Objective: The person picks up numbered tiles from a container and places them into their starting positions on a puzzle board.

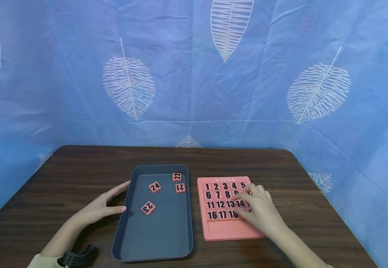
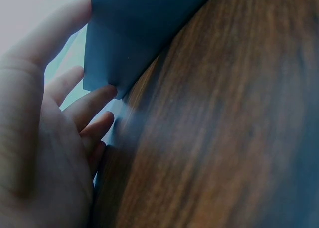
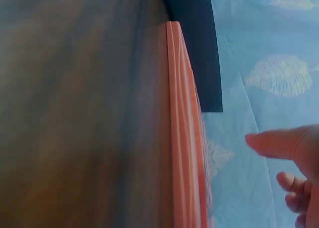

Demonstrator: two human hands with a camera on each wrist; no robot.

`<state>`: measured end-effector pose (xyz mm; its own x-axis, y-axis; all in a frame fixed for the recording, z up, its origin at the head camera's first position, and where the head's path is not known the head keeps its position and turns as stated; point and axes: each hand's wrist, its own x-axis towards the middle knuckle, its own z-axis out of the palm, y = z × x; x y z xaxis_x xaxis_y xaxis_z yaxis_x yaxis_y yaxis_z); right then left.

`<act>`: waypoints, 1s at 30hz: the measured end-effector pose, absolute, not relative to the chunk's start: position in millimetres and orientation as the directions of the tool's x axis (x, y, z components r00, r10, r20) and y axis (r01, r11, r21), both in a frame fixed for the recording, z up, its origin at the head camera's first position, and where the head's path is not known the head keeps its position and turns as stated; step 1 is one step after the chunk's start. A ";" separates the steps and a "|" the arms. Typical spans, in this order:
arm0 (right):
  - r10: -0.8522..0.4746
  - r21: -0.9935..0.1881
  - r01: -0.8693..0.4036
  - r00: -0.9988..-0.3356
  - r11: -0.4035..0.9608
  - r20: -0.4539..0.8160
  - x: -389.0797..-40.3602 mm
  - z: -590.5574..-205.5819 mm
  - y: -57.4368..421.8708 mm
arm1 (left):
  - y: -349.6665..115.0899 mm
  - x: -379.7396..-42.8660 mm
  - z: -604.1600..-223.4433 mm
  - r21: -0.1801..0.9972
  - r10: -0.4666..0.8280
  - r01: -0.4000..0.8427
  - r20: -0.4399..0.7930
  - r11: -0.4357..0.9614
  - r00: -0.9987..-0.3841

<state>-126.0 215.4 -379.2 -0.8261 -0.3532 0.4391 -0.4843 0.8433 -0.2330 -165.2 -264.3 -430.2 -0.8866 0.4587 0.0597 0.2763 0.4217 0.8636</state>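
My left hand (image 1: 97, 209) rests against the left side of a dark grey tray (image 1: 153, 240), thumb and fingers spread along its wall. Inside the tray lie several loose pink number tiles: 22 (image 1: 177, 176), 21 (image 1: 180, 188), 24 (image 1: 155, 187) and 23 (image 1: 148, 208), turned at different angles. To the right of it, a pink number puzzle board (image 1: 230, 232) holds rows of tiles starting from 1. Over the board's right side hovers my right hand (image 1: 262, 208), thumb and index finger apart with nothing seen between them. It hides the right-hand tiles of the lower rows.
Both pieces lie on a dark wooden table (image 1: 90, 163), a narrow strip of it between tray and board. A blue cloth (image 1: 187, 93) with white leaf prints hangs behind and around the table. A black band (image 1: 78, 257) is on the left wrist.
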 end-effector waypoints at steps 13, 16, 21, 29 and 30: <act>-0.562 -0.168 -0.687 -0.689 0.707 0.458 -168.7 -365.8 167.1 | -263.7 -164.3 -431.9 0.862 0.455 0.281 0.066 0.422 -0.888; -0.612 -0.147 -0.732 -0.647 0.665 0.454 -181.7 -359.2 155.3 | -264.0 -164.1 -432.0 0.861 0.455 0.284 0.070 0.422 -0.888; -0.687 -0.109 -0.780 -0.601 0.617 0.409 -204.4 -350.6 136.7 | -264.0 -163.7 -431.9 0.863 0.453 0.279 0.066 0.421 -0.889; -0.772 -0.140 -0.809 -0.587 0.571 0.246 -233.9 -345.7 114.3 | -263.3 -163.5 -430.5 0.865 0.454 0.271 0.057 0.422 -0.889; -0.777 -0.152 -0.808 -0.589 0.569 0.221 -236.5 -345.3 111.7 | -263.3 -163.5 -430.4 0.865 0.455 0.272 0.058 0.422 -0.889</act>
<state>-236.5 111.7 -345.3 -0.5887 -0.7775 0.2213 -0.8083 0.5687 -0.1522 -163.5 -263.3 -430.4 -0.8886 0.4550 0.0578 0.2723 0.4219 0.8648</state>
